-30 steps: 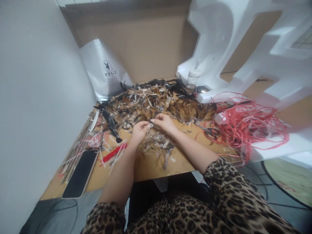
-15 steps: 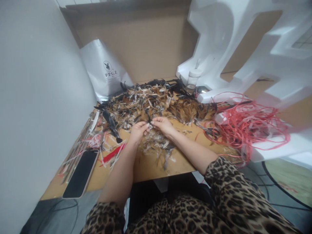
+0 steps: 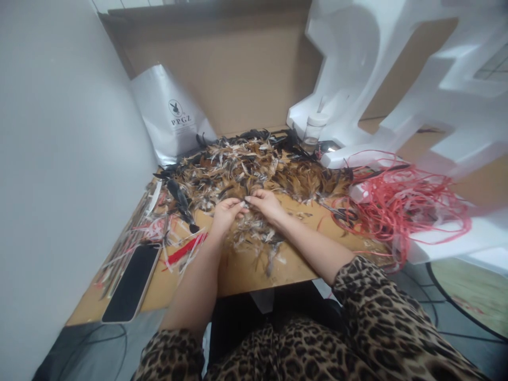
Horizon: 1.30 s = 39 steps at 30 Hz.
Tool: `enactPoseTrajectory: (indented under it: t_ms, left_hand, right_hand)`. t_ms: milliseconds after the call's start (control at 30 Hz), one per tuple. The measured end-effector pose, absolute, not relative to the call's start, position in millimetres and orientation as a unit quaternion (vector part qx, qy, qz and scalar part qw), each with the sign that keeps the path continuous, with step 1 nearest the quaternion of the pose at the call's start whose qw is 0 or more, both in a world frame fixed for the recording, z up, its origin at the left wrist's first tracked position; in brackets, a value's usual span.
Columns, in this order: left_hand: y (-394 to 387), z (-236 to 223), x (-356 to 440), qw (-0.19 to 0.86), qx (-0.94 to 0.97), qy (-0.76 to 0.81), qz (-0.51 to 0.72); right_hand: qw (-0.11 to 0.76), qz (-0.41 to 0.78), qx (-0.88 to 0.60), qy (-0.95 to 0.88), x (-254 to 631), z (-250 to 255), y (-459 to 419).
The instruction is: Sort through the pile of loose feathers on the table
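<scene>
Barely shifted since earlier, both hands at near edge of feather pile (image 3: 254, 169) on tabletop (image 3: 238, 272) | phone (image 3: 130, 283) left, red cord (image 3: 400, 206) right | left hand (image 3: 225, 212) and right hand (image 3: 266, 203) fingertips pinched together on small feathers.

You have a single view, worn on your head, looking forward and steeply down over your forearms. It sits close: the brown cardboard work surface (image 3: 242, 272) fills the middle of the frame, your leopard-print sleeves (image 3: 381, 323) cross the lower edge, a grey wall takes the left, and white foam packing (image 3: 397, 79) the upper right.
</scene>
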State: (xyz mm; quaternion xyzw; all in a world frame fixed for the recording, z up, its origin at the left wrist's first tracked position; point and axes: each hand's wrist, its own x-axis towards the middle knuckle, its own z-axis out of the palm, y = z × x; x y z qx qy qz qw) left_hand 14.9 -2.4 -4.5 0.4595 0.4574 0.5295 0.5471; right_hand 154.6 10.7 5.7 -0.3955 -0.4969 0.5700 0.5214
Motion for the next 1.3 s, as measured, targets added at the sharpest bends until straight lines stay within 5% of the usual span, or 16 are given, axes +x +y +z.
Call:
enactPoseTrajectory:
  t_ms: [300, 1300]
  left_hand:
    - [-2.8, -5.8, 13.4, 0.648, 0.375, 0.386, 0.539]
    - [0.3, -4.0, 10.6, 0.523, 0.467, 0.471, 0.535]
  right_hand:
    - [0.474, 0.747, -0.308, -0.351, 156.3, -1.2, 15.4]
    - [0.628, 0.411, -0.402, -0.525, 172.2, 18.7, 15.2]
